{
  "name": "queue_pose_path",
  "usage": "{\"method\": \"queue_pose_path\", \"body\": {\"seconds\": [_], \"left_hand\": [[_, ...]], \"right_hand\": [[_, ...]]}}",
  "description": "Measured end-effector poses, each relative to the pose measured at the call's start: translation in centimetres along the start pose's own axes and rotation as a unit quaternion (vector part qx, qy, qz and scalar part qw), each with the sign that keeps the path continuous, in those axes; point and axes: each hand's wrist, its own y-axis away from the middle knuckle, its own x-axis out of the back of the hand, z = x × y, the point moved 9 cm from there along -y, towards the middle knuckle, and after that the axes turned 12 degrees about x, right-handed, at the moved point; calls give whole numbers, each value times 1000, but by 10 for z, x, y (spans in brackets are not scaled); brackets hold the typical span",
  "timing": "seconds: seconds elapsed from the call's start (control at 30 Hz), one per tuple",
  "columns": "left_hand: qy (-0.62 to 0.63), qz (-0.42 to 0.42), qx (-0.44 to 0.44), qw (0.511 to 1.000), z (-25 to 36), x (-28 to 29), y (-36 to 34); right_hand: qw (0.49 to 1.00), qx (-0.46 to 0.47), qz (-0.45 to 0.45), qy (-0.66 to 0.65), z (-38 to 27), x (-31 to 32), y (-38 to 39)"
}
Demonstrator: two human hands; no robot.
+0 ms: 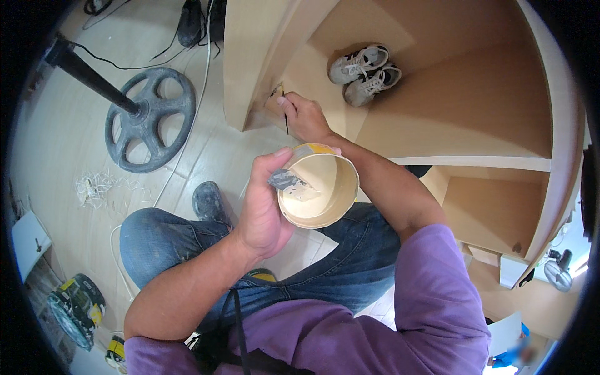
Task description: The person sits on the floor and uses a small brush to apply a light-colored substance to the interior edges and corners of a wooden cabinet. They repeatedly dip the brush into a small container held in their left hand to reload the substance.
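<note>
My left hand [265, 206] is closed round an open tub [347, 187] with cream-coloured paste or paint inside. A grey scraper-like piece [286, 180] smeared with the paste rests in the tub by my thumb. Farther off, my right hand [306, 117] pinches a thin dark tool [287, 122], seen almost edge-on, so its exact kind is unclear. The tool's upper end is close to a dark, damaged-looking spot [275, 91] low on the inner side of the wooden cabinet panel [250, 69]. Whether it touches the wood cannot be made out.
White sneakers [362, 72] sit inside the wooden cabinet, right of my right hand. A grey spoked stand base [150, 119] with a black pole is on the tiled floor at left. A white cable [181, 164] runs past it. Stained buckets [78, 306] stand lower left.
</note>
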Motion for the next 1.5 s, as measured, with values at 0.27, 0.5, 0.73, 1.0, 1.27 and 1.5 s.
{"method": "queue_pose_path", "body": {"seconds": [0.27,0.5,0.73,1.0,1.27,1.5], "left_hand": [[-25,-20,6,999,1,-4,0],[-29,20,-2,999,2,3,-2],[-29,-34,9,999,2,-7,2],[13,39,-105,994,40,1,3],[-97,-60,-305,946,145,-22,58],[-91,-31,-315,944,147,-13,59]], "right_hand": [[995,9,79,-59,-14,27,-17],[998,-9,35,-47,-13,17,-7],[999,-5,37,-32,-11,25,-16],[978,122,-148,-79,-53,19,8],[976,116,-65,174,-150,126,35],[927,11,69,-367,-187,197,77]]}}
